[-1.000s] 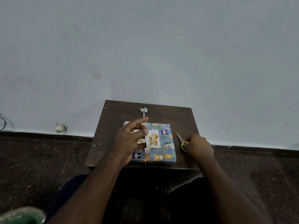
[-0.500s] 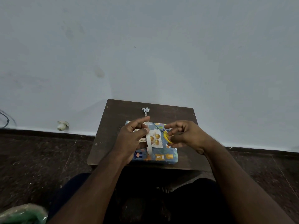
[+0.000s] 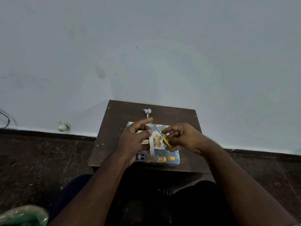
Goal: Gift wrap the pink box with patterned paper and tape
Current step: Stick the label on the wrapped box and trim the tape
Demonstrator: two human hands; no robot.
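1. The pink box [image 3: 156,156] is already covered with blue patterned paper showing small bears; no pink surface is visible. It lies flat on the dark wooden table [image 3: 114,121], just below the centre of the frame, near the table's front edge.
2. I judge it light and stiff, with sharp paper corners. The paper looks smooth and a little slippery, so it is better held by the two long sides, or pressed flat from above.
3. The left hand [image 3: 135,141] holds a roll of pale tape [image 3: 151,145], with a strip hanging down over the box.
4. The right hand [image 3: 182,137] grips yellow-handled scissors [image 3: 167,141]; their thin blades point toward the tape.
5. A light card with gold circles [image 3: 158,141] lies on top of the box.
6. A small paper bow [image 3: 147,111] lies at the far side of the table.
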